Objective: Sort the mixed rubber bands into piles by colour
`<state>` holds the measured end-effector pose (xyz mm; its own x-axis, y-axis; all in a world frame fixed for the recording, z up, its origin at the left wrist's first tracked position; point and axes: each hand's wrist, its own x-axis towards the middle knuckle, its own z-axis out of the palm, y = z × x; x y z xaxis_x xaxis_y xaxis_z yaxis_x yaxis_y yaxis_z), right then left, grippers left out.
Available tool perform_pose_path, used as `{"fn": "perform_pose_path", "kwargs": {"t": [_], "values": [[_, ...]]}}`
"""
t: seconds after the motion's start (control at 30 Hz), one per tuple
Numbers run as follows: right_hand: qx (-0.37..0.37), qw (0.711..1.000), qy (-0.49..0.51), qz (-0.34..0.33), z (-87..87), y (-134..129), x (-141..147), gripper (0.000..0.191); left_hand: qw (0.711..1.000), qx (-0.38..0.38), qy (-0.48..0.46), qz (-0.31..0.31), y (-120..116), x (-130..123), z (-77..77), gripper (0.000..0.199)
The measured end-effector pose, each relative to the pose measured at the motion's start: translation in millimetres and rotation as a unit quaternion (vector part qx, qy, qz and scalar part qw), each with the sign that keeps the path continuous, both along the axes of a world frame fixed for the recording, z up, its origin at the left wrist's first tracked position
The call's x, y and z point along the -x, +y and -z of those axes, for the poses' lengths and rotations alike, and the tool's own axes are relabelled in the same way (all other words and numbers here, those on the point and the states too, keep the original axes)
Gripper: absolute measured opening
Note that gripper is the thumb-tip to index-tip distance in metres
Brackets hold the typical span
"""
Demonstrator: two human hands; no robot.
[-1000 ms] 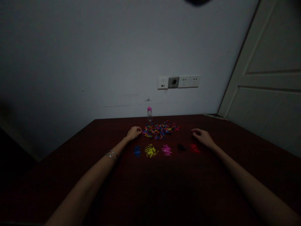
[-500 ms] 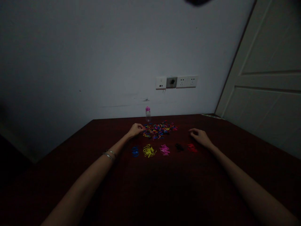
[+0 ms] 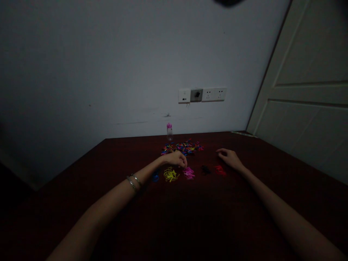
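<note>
My left hand (image 3: 176, 158) is closed just above the pink pile (image 3: 189, 173); whatever its fingers pinch is too small to name. Behind it lies a mixed heap of small colourful bands (image 3: 187, 146), partly covered by the hand. A yellow pile (image 3: 171, 174) and a blue pile (image 3: 155, 176) lie under and beside my left forearm. My right hand (image 3: 230, 158) rests on the table behind the red pile (image 3: 220, 170), thumb and forefinger curved close together; whether anything is between them cannot be made out. The black pile (image 3: 206, 170) sits between pink and red.
A small clear bottle with a pink top (image 3: 169, 132) stands behind the heap, near the wall. The dark red table (image 3: 130, 145) meets a pale wall with sockets (image 3: 202, 95). A panelled door (image 3: 307, 87) is at the right.
My left hand has moved right and nearer, from the left edge of the mixed heap to the pink pile. My right hand has stayed in place. The view has shifted slightly.
</note>
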<state>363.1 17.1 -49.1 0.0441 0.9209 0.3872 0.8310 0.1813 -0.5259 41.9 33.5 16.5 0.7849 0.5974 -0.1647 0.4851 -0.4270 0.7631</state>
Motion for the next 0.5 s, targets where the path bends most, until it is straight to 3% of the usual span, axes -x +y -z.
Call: {"fn": "perform_pose_path", "kwargs": {"t": [0.1,0.2,0.27,0.33,0.4,0.5], "values": [[-0.006,1.000,-0.003,-0.001,0.2,1,0,0.031,0.999,0.011,-0.026,-0.029,10,0,3.8,0.018],[-0.010,1.000,-0.012,-0.001,0.8,1,0,0.031,0.985,-0.027,-0.104,-0.132,32,8,9.5,0.025],[-0.010,1.000,-0.015,-0.001,0.7,1,1,0.031,0.951,-0.078,-0.166,-0.249,48,19,14.1,0.030],[-0.007,1.000,-0.017,0.002,0.0,1,2,0.031,0.897,-0.126,-0.219,-0.362,63,36,19.3,0.033],[-0.004,1.000,-0.021,0.004,-1.0,0,3,0.031,0.850,-0.151,-0.247,-0.439,75,57,25.3,0.036],[-0.003,0.999,-0.032,-0.003,-2.0,-1,4,0.031,0.807,-0.172,-0.238,-0.512,86,89,35.3,0.036]]}}
